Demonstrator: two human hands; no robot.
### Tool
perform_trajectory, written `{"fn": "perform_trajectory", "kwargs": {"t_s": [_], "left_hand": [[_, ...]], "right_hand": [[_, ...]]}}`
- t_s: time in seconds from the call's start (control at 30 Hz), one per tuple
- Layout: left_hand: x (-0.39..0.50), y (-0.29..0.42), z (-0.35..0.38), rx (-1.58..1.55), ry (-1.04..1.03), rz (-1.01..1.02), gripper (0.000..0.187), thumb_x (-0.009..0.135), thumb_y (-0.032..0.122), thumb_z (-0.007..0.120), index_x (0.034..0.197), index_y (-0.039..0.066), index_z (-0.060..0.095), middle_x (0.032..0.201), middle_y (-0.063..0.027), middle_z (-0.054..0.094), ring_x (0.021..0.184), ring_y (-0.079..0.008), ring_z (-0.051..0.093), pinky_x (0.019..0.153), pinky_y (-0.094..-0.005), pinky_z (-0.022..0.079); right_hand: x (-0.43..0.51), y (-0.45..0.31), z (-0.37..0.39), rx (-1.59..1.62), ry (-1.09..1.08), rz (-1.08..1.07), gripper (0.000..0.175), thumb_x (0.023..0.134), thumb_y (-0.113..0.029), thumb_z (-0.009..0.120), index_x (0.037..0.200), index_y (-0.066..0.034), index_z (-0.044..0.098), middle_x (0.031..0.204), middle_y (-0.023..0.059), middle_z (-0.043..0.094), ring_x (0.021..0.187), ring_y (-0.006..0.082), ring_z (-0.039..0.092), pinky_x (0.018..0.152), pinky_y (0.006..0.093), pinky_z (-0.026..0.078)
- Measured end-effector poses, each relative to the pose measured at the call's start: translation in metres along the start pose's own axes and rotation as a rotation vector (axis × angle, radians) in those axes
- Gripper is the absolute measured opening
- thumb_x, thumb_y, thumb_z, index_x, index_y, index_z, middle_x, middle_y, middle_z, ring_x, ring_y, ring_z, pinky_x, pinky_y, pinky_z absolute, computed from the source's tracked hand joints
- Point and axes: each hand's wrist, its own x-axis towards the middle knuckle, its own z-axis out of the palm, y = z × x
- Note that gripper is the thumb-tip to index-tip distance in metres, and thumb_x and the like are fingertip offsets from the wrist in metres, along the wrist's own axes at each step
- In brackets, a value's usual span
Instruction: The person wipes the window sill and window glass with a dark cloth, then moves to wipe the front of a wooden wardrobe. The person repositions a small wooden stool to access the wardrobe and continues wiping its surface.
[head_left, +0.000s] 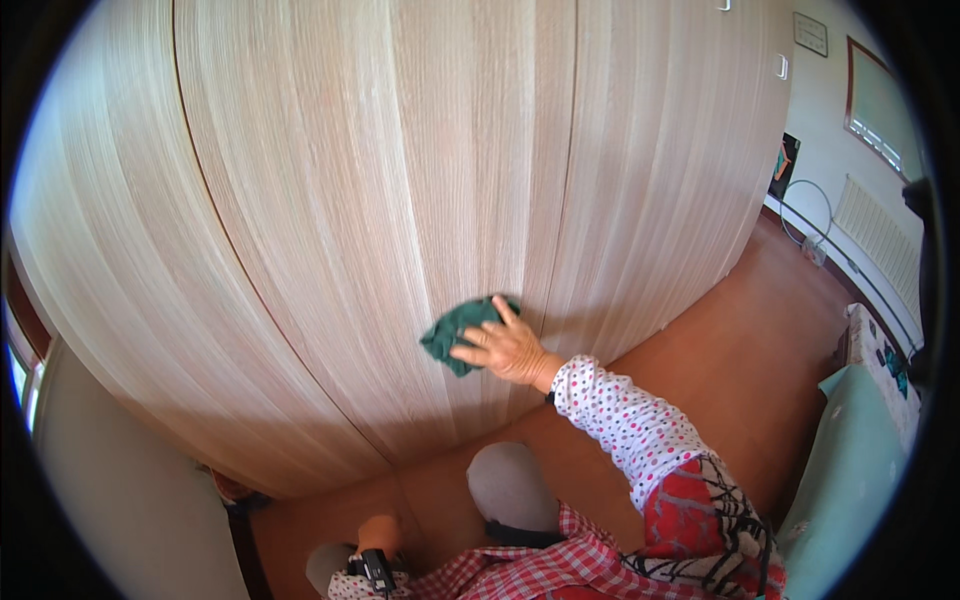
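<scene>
My right hand (504, 351) presses a dark green cloth (457, 334) flat against the wood-grain door of a large wardrobe (360, 225), low down and close to a vertical seam between doors. The fingers are spread over the cloth and point left. My left hand (380, 534) is low at the bottom of the view, beside my left knee; its fingers are blurred and it is unclear whether they hold anything. A black device is strapped at that wrist.
Reddish-brown floor (750, 322) runs along the wardrobe's base. On the right stands a bed or seat with a pale green cover (847, 465). A white radiator (877, 240) and a hoop-shaped hose (806, 214) are at the far wall. A pale wall (127, 450) bounds the left.
</scene>
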Motion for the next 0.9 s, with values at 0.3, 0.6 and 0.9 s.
{"fn": "perform_trajectory", "kwargs": {"t_s": [0.3,0.6,0.9], "left_hand": [[0.005,0.002,0.014,-0.066,0.034,-0.047,0.037,0.09,0.04,0.062,0.113,0.015,0.077,0.111,-0.0196,0.074,0.106,-0.0389,0.07,0.093,-0.0503,0.054],[-0.002,-0.007,-0.011,0.065,-0.033,0.041,0.031,0.095,0.026,0.056,0.113,0.01,0.075,0.114,-0.0217,0.072,0.108,-0.041,0.069,0.091,-0.0522,0.055],[-0.019,0.014,-0.049,-0.022,0.11,0.078,0.031,0.093,0.033,0.062,0.114,0.013,0.075,0.103,-0.0215,0.074,0.1,-0.0425,0.07,0.084,-0.0537,0.056]], "right_hand": [[0.217,0.125,-0.145,0.001,0.564,0.155,0.053,0.088,-0.019,0.075,0.136,-0.0283,0.055,0.158,0.0152,0.044,0.149,0.0426,0.036,0.122,0.065,0.024],[0.338,0.177,-0.276,-0.016,0.73,0.401,0.066,0.086,-0.041,0.07,0.141,-0.0097,0.053,0.151,0.015,0.05,0.145,0.033,0.04,0.118,0.0526,0.032],[0.198,0.13,-0.116,-0.081,0.717,0.256,0.065,0.087,-0.045,0.077,0.143,-0.0259,0.051,0.157,0.022,0.041,0.149,0.0447,0.033,0.121,0.0647,0.022]]}}
